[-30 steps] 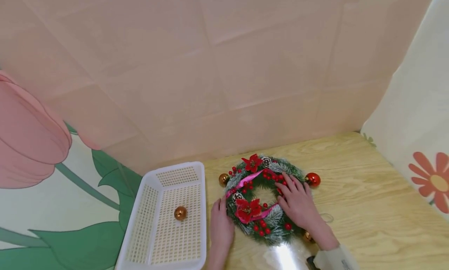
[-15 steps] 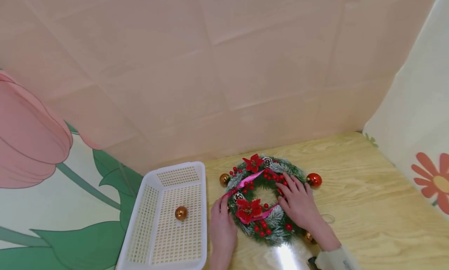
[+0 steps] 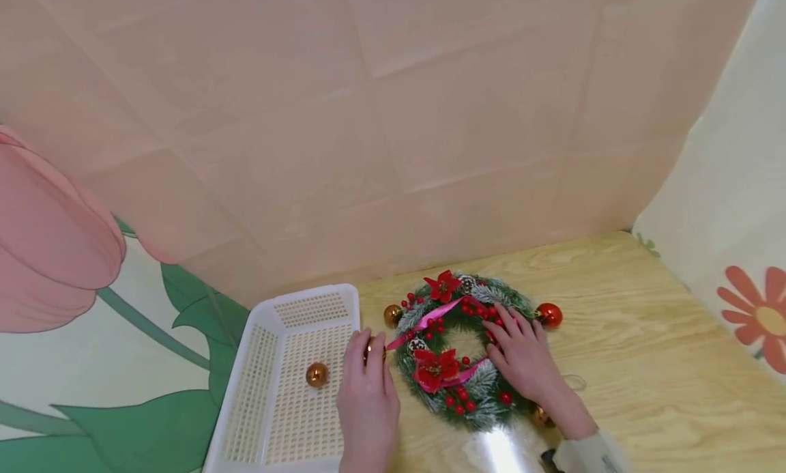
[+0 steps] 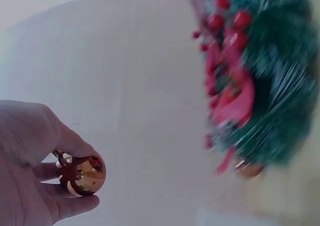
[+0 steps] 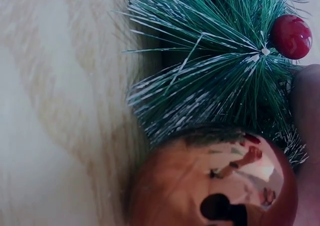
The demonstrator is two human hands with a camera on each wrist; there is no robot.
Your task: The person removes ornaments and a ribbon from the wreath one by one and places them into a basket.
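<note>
My left hand (image 3: 368,405) pinches a shiny gold bauble (image 4: 89,175) between thumb and fingers, near the right rim of the white basket. In the head view the fingers mostly cover that bauble. My right hand (image 3: 522,357) rests on the right side of a green wreath (image 3: 491,391) with frosted tips, fingers spread over its inner edge. Red poinsettias (image 3: 434,368), red berries, pine cones and a pink ribbon (image 3: 439,314) decorate the wreath. A red bauble (image 3: 549,315) sits at its right edge, and another gold bauble (image 3: 393,314) at its left.
A white perforated basket (image 3: 354,309) stands left of the wreath, with one copper-gold bauble (image 3: 316,375) inside. Another gold bauble (image 3: 543,416) lies by my right forearm. Behind the wooden table (image 3: 632,309) hangs a pinkish cloth (image 3: 381,132).
My left hand has moved left from the wreath's left edge towards the basket, and a gold bauble now shows in its fingers. The right hand has stayed on the wreath.
</note>
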